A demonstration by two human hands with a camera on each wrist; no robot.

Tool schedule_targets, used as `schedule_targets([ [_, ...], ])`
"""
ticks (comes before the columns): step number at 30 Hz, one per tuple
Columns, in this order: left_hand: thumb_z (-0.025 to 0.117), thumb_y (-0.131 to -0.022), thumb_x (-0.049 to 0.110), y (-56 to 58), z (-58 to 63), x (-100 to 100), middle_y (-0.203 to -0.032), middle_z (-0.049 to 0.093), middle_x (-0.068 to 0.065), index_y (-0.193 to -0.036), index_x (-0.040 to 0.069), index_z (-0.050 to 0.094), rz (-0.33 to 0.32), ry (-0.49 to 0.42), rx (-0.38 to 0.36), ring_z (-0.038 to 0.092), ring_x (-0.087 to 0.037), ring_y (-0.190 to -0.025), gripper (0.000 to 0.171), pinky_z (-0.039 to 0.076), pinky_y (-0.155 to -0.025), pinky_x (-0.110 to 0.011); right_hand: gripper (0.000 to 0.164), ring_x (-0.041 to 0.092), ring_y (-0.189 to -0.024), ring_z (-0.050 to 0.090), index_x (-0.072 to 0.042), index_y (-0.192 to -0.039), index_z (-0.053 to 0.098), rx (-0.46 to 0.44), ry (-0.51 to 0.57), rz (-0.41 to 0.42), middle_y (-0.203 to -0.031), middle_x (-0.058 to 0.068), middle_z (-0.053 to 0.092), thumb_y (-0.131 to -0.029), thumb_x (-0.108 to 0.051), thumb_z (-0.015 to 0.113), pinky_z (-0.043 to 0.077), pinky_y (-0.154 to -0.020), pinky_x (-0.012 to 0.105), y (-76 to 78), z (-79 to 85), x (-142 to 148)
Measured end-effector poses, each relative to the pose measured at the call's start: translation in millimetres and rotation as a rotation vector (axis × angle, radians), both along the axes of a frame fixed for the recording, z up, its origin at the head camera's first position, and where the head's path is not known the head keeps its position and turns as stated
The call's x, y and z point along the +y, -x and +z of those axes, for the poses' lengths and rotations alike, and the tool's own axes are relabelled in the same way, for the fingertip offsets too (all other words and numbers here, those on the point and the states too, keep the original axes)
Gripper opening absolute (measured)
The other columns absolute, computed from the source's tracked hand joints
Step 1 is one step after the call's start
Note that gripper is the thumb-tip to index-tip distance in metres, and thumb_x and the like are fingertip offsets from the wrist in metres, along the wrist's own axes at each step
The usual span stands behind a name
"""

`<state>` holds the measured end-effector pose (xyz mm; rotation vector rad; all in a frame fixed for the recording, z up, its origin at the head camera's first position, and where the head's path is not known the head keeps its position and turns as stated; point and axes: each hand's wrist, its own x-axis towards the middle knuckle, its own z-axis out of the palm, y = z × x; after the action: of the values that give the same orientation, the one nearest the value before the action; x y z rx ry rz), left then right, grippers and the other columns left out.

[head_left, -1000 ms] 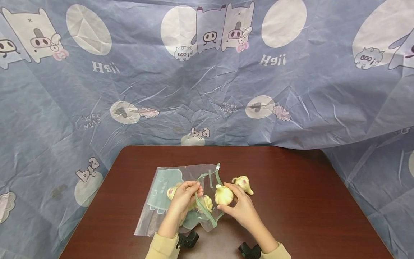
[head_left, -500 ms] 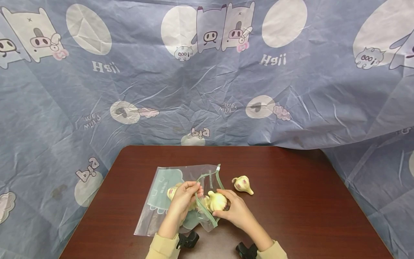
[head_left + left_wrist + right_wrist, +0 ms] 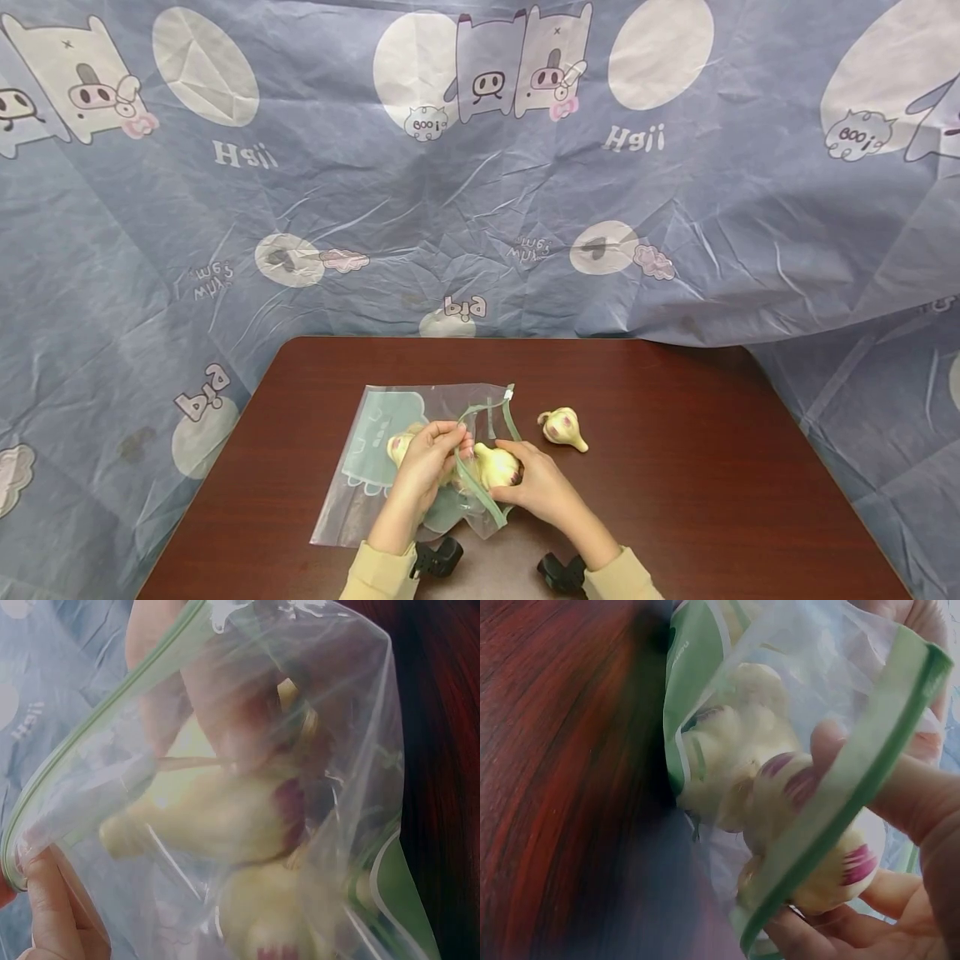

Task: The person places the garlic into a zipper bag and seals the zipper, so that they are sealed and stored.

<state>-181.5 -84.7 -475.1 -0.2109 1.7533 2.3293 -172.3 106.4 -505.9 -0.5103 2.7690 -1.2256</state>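
Right grip (image 3: 542,485), angled inward, curls round a garlic bulb (image 3: 495,467) inside the plastic bag (image 3: 382,429); left grip (image 3: 427,457), angled rightward, pinches the bag's green rim (image 3: 486,502).

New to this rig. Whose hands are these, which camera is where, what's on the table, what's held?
No robot here: a person works with two bare hands. The wide picture is from a head-worn camera looking forward and down; the close-ups are from one camera on each wrist. On the table are a clear, green-edged zip bag with garlic bulbs inside and one loose bulb. The left hand pinches the bag's edge; the right hand holds another bulb at the bag's mouth.
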Motion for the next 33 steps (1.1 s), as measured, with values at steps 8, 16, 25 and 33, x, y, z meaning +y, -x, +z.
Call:
schedule_targets([
  [8,0.059,-0.098,0.01,-0.1,-1.1,2,-0.084,0.063,0.001,-0.109,-0.004,0.05,-0.002,-0.001,0.005,0.064,-0.005,-0.078,0.019,0.057,-0.073,-0.013,0.068,0.022,-0.1,0.062,0.002,-0.13,0.058,0.025,-0.036,-0.016,-0.123,0.015,0.065,-0.071,-0.021,0.085,0.055,-0.079,0.034,5.2,-4.5,-12],
  [16,0.06,-0.098,0.013,-1.6,-0.3,2,-0.084,0.065,0.001,-0.11,-0.004,0.051,-0.011,0.015,0.004,0.065,-0.005,-0.077,0.022,0.056,-0.073,-0.013,0.062,0.027,-0.098,0.065,0.005,-0.126,0.06,0.043,-0.076,-0.006,-0.119,0.019,0.066,-0.073,-0.018,0.083,0.056,-0.077,0.037,6.8,-11.0,-21],
  [25,0.06,-0.098,0.01,-1.8,-2.4,2,-0.086,0.066,-0.003,-0.108,-0.005,0.052,-0.013,0.007,0.005,0.065,-0.006,-0.079,0.02,0.057,-0.073,-0.013,0.067,0.033,-0.106,0.065,0.01,-0.127,0.059,0.045,-0.124,0.056,-0.122,0.025,0.065,-0.076,-0.026,0.083,0.056,-0.083,0.044,7.1,-14.1,-25],
  [33,0.061,-0.098,0.013,-1.9,0.9,1,-0.086,0.065,-0.002,-0.112,-0.006,0.051,-0.012,0.009,-0.001,0.065,-0.005,-0.077,0.026,0.056,-0.073,-0.013,0.066,0.035,-0.116,0.061,0.004,-0.13,0.058,0.021,-0.068,0.029,-0.129,0.019,0.062,-0.076,-0.024,0.084,0.054,-0.093,0.049,3.1,0.8,-16],
])
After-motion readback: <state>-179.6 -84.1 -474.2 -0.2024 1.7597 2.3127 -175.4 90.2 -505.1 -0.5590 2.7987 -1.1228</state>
